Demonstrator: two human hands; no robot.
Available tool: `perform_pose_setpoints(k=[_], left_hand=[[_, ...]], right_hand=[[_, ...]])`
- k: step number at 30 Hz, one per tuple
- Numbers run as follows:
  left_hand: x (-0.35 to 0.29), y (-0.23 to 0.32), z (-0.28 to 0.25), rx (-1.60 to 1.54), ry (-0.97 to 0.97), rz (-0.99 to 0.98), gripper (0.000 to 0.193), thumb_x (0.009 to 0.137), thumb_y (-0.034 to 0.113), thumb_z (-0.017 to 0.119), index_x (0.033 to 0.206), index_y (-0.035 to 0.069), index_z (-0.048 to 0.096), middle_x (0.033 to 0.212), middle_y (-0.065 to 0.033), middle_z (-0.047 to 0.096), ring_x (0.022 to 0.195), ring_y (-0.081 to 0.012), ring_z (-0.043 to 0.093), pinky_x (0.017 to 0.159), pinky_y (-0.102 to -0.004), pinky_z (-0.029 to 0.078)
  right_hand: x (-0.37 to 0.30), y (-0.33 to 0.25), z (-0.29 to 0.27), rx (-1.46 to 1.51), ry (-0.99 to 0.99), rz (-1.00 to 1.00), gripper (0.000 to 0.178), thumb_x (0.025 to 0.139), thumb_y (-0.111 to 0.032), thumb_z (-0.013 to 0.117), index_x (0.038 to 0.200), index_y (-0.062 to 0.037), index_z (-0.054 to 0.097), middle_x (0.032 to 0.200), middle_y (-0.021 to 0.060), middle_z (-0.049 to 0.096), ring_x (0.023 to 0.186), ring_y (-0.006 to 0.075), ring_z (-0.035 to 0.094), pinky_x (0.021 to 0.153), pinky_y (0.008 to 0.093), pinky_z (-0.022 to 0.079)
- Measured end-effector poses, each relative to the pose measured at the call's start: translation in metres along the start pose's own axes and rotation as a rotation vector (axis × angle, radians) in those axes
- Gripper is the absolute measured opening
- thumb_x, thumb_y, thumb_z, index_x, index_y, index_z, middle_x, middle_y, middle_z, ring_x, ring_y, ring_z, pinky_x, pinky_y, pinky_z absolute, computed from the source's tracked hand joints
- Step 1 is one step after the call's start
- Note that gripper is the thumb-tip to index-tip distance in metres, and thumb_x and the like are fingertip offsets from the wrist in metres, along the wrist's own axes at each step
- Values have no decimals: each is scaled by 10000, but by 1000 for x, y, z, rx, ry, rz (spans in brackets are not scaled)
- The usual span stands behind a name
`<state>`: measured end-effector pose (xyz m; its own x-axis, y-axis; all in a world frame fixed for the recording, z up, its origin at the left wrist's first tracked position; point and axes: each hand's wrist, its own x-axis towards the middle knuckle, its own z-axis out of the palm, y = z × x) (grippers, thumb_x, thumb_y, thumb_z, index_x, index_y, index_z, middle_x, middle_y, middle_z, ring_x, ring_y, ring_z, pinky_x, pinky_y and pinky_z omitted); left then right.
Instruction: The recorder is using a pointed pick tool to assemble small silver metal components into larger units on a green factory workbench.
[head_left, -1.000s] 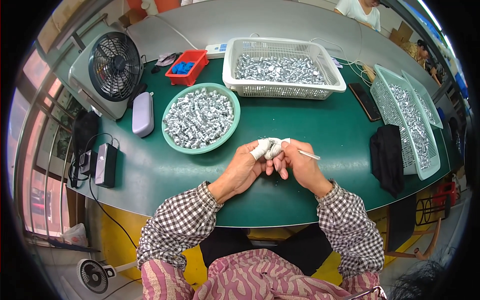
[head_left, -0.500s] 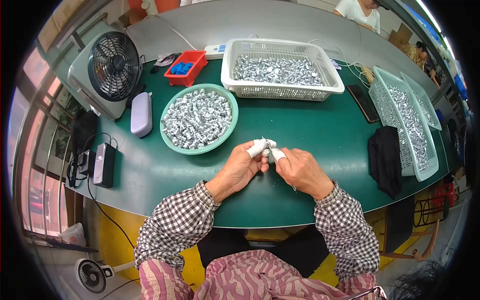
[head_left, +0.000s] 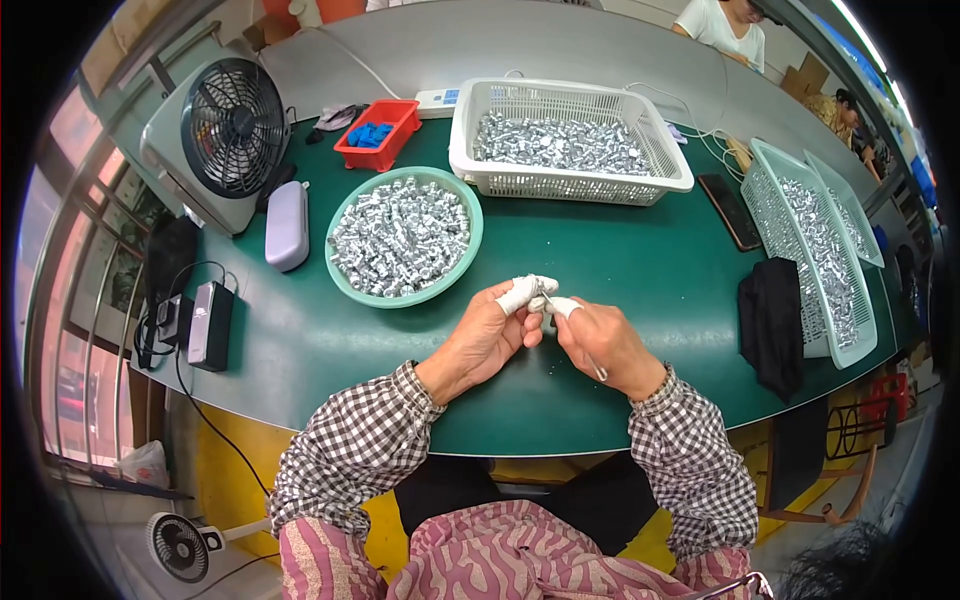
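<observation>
Over the green table, my two hands meet in front of the bowl. My left hand (head_left: 482,338) has its thumb and fingers, some wrapped in white tape, closed on a small silver metal part (head_left: 541,300), mostly hidden by the fingertips. My right hand (head_left: 612,346), also with taped fingertips, pinches a thin metal tool (head_left: 600,373) whose back end sticks out below the palm. Its tip meets the metal part; the tip's shape is too small to tell. Left of them, a pale green bowl (head_left: 334,278) is heaped with similar silver parts.
At the back are a white basket (head_left: 570,186) of metal parts and a red box (head_left: 372,157) with blue pieces. Green baskets (head_left: 852,352), a phone (head_left: 729,212) and black cloth (head_left: 770,325) lie right. A fan (head_left: 215,140), lilac case (head_left: 288,226) and dark box (head_left: 210,327) stand left.
My right hand has turned slightly, so more of the tool's back end shows below the palm. The left hand still grips the metal part. The whole view has shifted slightly.
</observation>
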<state>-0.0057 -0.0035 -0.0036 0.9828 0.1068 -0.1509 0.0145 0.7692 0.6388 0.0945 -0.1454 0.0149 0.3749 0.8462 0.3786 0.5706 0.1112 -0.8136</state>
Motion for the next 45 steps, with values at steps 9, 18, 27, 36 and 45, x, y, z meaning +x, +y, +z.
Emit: perform_pose_setpoints(k=[9, 18, 27, 36, 45], left_hand=[[-3, -2, 9, 87, -45, 11, 299, 926, 227, 471, 1084, -22, 520, 806, -12, 519, 637, -63, 466, 538, -202, 422], [-4, -1, 11, -52, -38, 67, 290, 926, 223, 471, 1092, -10, 518, 833, -9, 529, 647, -63, 470, 545, -206, 422], [-1, 5, 4, -30, 4, 63, 309, 928, 202, 463, 1148, -11, 501, 757, -1, 500, 640, -90, 472, 566, -223, 419], [1, 5, 2, -11, 25, 82, 318, 935, 204, 446, 1142, -31, 503, 760, -3, 497, 651, -89, 465, 575, -226, 419], [0, 4, 2, 69, -40, -8, 318, 939, 203, 439, 1129, -43, 506, 753, -8, 494, 656, -86, 465, 575, -229, 420]], right_hand=[[-7, 3, 0, -555, 18, -398, 39, 790, 7, 529, 778, 39, 510, 657, 172, 552, 480, 268, 542, 507, 317, 484], [1, -7, -2, 1004, 97, 484, 334, 938, -206, 336, 836, 48, 527, 669, 147, 591, 460, 175, 534, 480, 277, 473], [2, -3, 0, 882, 119, 456, 308, 935, -200, 361, 864, 52, 524, 696, 145, 594, 457, 155, 532, 495, 264, 486], [-5, -4, 2, -260, 60, -109, 85, 795, -11, 567, 792, 57, 516, 700, 124, 574, 509, 189, 551, 496, 297, 476], [-6, 2, 1, -694, 32, -447, 140, 686, 46, 621, 750, 47, 497, 657, 121, 516, 540, 262, 540, 472, 338, 451]])
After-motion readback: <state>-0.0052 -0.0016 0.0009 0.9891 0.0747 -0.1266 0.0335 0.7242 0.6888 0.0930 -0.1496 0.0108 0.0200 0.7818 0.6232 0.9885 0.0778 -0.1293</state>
